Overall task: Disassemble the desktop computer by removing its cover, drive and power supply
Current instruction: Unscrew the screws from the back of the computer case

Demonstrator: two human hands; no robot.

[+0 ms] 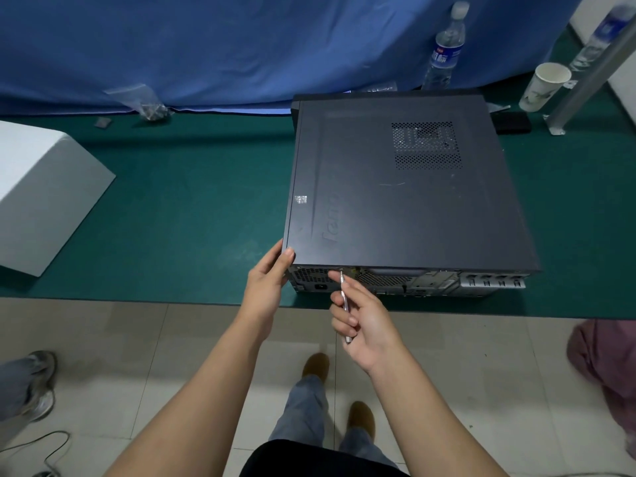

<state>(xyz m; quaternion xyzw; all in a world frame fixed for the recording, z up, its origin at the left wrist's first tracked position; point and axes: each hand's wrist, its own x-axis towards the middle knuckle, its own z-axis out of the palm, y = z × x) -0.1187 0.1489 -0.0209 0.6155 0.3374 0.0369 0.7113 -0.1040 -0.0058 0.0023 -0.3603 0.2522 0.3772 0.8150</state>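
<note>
Cover removal is beginning: at lower centre, the left hand (266, 287) is gripping the desktop computer (406, 197) corner while the right hand (361, 318) is pinching a screwdriver (344, 301) on the rear cover screw (341, 270), which probably needs loosening next.

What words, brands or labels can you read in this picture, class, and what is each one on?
"lenovo": embossed on the computer cover, only partly legible.
Water bottle label: print too blurred to read.
Silver sticker on the cover: unreadable.
Paper cup: a pattern, no legible text.
</note>
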